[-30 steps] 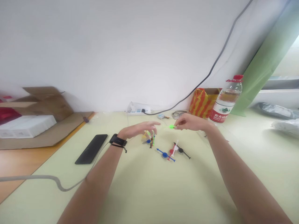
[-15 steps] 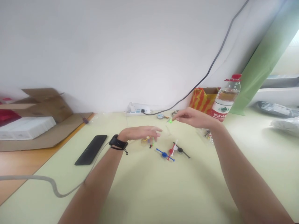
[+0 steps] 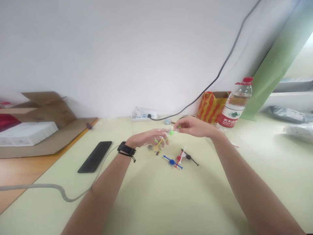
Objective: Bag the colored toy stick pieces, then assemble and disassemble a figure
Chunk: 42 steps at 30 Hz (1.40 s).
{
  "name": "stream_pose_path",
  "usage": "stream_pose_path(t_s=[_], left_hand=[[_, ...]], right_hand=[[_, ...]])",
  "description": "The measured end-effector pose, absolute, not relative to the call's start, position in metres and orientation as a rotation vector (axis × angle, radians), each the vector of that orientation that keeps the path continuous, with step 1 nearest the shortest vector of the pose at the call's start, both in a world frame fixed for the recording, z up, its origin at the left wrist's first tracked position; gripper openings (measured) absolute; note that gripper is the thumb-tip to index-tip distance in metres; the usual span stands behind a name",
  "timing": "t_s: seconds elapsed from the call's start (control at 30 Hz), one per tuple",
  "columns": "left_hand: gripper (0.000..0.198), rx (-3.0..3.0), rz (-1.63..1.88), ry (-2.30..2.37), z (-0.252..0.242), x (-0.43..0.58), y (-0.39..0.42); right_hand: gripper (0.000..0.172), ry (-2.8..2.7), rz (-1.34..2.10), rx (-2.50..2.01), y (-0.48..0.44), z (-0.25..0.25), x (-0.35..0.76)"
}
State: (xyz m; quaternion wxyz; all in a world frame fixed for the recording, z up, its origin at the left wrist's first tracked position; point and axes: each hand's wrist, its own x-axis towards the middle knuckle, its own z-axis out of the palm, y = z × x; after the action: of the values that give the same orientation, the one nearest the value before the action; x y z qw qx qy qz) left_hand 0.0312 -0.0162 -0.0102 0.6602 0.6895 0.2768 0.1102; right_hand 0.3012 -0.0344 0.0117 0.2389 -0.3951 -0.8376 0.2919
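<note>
Near the middle of the picture, the right hand (image 3: 193, 126) has its finger and thumb pinched on a bright green piece (image 3: 171, 132). The green piece pokes out to the left of the fingertips, close to the left hand (image 3: 149, 137). See-through plastic (image 3: 167, 130) by the left fingers is hard to make out, so I can't tell if they grip it. A yellow piece (image 3: 156, 148) is partly hidden under that hand. Both arms are cut off at the bottom.

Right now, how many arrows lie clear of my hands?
4, left to right: blue arrow, red arrow, white arrow, black arrow. Your left hand and right arm may hide more.
</note>
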Motion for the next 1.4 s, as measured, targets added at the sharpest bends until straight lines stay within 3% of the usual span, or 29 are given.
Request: stream_pose_path(t_s=[0.5,0.73,0.87,1.07,1.23,1.4], left_hand=[[0.053,1.565,0.228,0.592,-0.012,0.032,-0.016],[0.054,1.542,0.257,0.594,-0.012,0.032,-0.017],[0.058,1.474,0.282,0.545,-0.014,0.031,-0.016],[0.086,1.258,0.26,0.485,-0.013,0.034,-0.017],[0.068,1.15,0.315,0.557,-0.026,0.034,-0.005],[0.042,1.071,0.447,0.678,-0.042,0.031,0.01]], right_hand=[[0.029,-2.321,0.904,-0.99,-0.04,0.018,0.292],[0.058,-2.205,0.962,-1.097,-0.046,0.023,0.296],[0.038,-2.351,1.062,-1.012,-0.044,0.023,0.301],[0.022,-2.145,1.016,-0.885,-0.042,0.021,0.302],[0.024,-1.981,0.98,-0.925,-0.032,0.01,0.309],[0.018,-2.062,0.732,-1.374,-0.01,-0.018,0.323]])
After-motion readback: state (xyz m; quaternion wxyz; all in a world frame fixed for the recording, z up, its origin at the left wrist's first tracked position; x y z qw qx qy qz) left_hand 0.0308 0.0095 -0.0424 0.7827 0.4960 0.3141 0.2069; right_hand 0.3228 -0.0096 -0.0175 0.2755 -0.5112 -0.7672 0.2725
